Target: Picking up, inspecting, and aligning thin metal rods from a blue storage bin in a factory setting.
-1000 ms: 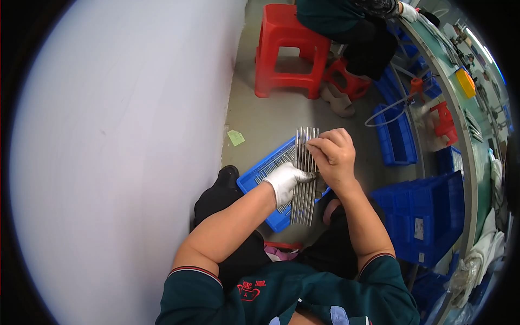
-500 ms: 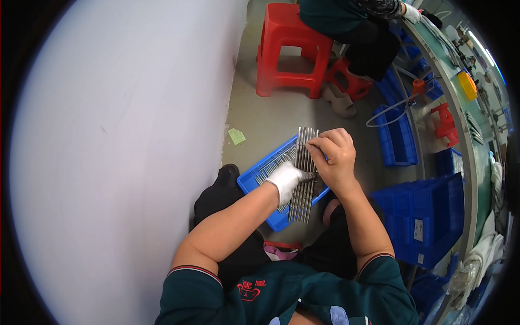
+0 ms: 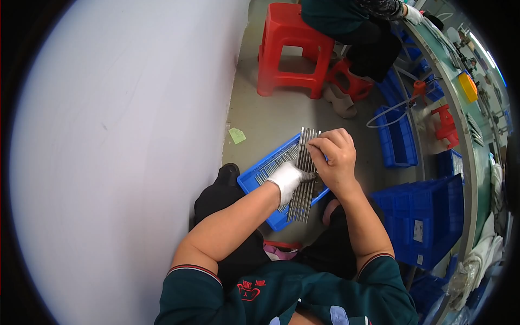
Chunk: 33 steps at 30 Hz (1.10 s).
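Observation:
My left hand [image 3: 286, 180], in a white glove with dark finger parts, is closed around a flat row of several thin metal rods [image 3: 300, 203]. They lie side by side, long and nearly upright in the view. On the right, my bare right hand [image 3: 338, 160] is closed in a pinch, its thumb and forefinger at the right edge of the row near its far end. The exact fingertip contact is partly hidden. Below both hands a blue tray [image 3: 278, 221] rests between my legs, holding more metal rods [image 3: 283, 158] laid in rows.
A white wall [image 3: 124, 135] runs along the left. A red stool [image 3: 287, 81] and a seated person [image 3: 374, 49] are ahead. Stacked blue bins [image 3: 422, 216] stand right, beside a long green-topped workbench [image 3: 483, 179]. A green paper scrap [image 3: 236, 135] lies on the floor.
The far end of the rod row has tipped slightly to the right. Both hands keep nearly the same place and grip.

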Available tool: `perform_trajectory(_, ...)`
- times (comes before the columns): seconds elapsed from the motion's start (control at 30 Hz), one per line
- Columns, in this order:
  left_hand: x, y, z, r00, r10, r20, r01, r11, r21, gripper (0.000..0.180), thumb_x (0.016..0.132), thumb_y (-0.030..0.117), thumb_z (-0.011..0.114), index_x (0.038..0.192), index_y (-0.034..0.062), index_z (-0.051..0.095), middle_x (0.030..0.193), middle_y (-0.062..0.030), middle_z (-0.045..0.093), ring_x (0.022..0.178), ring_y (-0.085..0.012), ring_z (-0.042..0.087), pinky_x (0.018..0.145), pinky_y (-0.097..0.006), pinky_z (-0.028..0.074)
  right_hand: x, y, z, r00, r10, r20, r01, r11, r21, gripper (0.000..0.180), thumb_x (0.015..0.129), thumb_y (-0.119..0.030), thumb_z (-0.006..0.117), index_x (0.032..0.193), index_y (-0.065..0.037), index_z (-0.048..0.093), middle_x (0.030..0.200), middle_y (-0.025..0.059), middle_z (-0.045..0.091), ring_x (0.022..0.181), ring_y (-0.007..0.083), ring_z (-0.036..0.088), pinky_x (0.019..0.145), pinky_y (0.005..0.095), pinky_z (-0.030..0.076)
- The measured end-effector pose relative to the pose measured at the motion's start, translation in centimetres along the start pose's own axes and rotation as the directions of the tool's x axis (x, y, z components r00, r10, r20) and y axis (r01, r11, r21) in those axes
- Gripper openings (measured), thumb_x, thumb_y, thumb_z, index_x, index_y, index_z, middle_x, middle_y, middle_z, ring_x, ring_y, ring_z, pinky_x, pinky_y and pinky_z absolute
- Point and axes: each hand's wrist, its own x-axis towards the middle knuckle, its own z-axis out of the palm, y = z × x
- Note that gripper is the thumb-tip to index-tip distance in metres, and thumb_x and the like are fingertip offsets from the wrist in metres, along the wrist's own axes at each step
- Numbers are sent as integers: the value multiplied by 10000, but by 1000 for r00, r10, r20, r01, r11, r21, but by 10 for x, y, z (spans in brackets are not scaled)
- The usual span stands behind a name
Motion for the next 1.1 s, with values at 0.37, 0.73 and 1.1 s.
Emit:
perform_trajectory(0.37,-2,4,3,999,-10,-32,11,999,38,223,832,-12,599,1053,9,567,902,-104,649,792,-252,670,667,-393,573,4,-10,2,994,-104,27,107,981,-162,105,658,-64,699,737,-96,638,739,17,581,732,231,542,663,365,412)
perform_trajectory(0.73,-9,8,2,987,7,158,4,998,-65,238,856,-14,594,1090,21,560,930,-123,649,814,-274,670,688,-408,586,-3,2,-1,995,98,0,-98,993,60,111,665,-44,716,756,-79,663,737,33,600,722,242,554,658,365,430)
perform_trajectory(1.1,-13,10,-2,977,-2,212,7,1000,-23,270,850,-29,573,1115,10,544,956,-144,641,834,-293,669,711,-422,585,1,7,-3,1000,11,29,-13,997,81,107,659,-67,740,750,-92,689,738,33,597,722,227,553,643,348,450)
